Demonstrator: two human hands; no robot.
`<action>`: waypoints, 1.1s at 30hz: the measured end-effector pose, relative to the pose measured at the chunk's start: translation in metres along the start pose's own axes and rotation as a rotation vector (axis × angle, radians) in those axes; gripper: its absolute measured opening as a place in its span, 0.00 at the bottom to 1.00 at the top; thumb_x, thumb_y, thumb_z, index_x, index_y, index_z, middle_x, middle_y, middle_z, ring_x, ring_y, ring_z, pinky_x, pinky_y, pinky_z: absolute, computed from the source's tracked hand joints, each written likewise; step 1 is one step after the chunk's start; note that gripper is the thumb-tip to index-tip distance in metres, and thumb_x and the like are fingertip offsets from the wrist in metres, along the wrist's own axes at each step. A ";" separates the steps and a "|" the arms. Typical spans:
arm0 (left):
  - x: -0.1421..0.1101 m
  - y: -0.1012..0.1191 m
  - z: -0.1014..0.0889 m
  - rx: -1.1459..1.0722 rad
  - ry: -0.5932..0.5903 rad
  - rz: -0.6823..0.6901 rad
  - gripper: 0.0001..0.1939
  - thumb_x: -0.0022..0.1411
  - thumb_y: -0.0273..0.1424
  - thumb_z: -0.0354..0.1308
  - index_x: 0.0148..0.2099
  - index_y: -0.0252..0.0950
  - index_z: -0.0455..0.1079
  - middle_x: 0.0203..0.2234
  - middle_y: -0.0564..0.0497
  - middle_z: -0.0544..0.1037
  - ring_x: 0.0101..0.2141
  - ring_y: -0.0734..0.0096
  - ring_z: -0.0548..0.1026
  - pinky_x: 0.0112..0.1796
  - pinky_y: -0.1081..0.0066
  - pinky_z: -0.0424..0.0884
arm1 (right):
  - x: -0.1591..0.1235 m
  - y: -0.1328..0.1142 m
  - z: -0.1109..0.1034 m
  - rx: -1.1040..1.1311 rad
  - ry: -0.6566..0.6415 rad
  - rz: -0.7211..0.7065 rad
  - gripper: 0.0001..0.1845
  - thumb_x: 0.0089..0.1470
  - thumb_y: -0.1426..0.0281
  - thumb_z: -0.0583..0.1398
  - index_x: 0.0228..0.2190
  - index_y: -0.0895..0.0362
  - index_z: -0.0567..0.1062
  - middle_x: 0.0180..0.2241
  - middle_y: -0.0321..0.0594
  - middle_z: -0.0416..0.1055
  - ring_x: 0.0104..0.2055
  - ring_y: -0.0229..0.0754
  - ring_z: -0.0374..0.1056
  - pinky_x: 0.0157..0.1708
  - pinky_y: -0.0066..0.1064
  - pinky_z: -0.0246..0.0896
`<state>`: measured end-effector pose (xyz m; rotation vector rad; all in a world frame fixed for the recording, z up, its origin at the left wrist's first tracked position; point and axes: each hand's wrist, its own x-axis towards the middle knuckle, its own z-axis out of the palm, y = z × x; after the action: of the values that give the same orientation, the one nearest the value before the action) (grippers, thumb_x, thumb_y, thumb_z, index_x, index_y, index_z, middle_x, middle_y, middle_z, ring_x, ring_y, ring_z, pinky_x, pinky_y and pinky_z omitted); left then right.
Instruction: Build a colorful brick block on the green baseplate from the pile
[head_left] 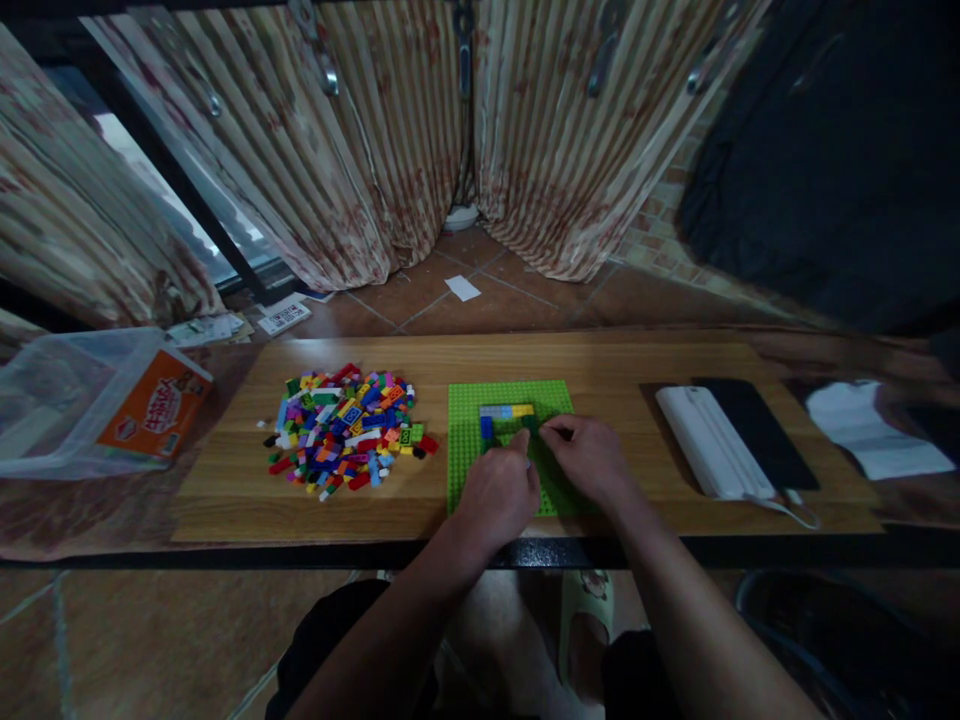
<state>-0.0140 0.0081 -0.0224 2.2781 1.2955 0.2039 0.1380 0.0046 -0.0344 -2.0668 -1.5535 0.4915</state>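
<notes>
A bright green studded baseplate point(465, 400) lies on the wooden board. On it, toy bricks form a bent row: a grey brick point(493, 411), a yellow brick point(523, 410), a blue brick point(486, 428) at the left end and a dark green brick point(530, 422) at the right. My left hand point(499, 492) is over the plate's front, index finger stretched toward the dark green brick and the other fingers curled; their undersides are hidden. To the right of that brick, my right hand point(589, 455) is closed in a pinch, and anything between its fingertips is too small to make out.
A heap of mixed loose bricks point(349, 425) spreads left of the plate. Farther left stands a clear plastic bin point(75, 400) with an orange label. At the right lie a white power bank-like block point(712, 440) with a cable, a dark flat slab point(765, 430) and white paper point(874, 425).
</notes>
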 end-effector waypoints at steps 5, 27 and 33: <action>0.001 0.002 0.002 0.018 -0.009 0.017 0.25 0.65 0.29 0.44 0.63 0.30 0.60 0.39 0.38 0.80 0.39 0.58 0.79 0.44 0.60 0.74 | 0.001 -0.003 0.002 -0.017 -0.025 0.007 0.12 0.55 0.67 0.56 0.29 0.53 0.80 0.31 0.40 0.79 0.34 0.44 0.73 0.34 0.32 0.61; 0.002 -0.003 0.000 -0.226 0.041 -0.036 0.22 0.64 0.31 0.49 0.58 0.33 0.68 0.38 0.42 0.80 0.38 0.63 0.78 0.44 0.63 0.72 | -0.001 -0.004 0.006 0.053 0.025 0.000 0.13 0.56 0.68 0.55 0.28 0.54 0.80 0.32 0.41 0.79 0.35 0.43 0.73 0.37 0.32 0.62; 0.005 -0.009 -0.023 -1.235 -0.053 -0.310 0.18 0.63 0.35 0.54 0.50 0.30 0.72 0.33 0.46 0.79 0.26 0.76 0.74 0.31 0.73 0.71 | -0.005 -0.006 -0.011 0.295 0.127 0.048 0.14 0.55 0.63 0.58 0.29 0.56 0.80 0.30 0.41 0.79 0.32 0.43 0.72 0.34 0.32 0.62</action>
<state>-0.0265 0.0243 -0.0083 1.0215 1.0093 0.6165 0.1385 -0.0005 -0.0220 -1.8742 -1.2776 0.5590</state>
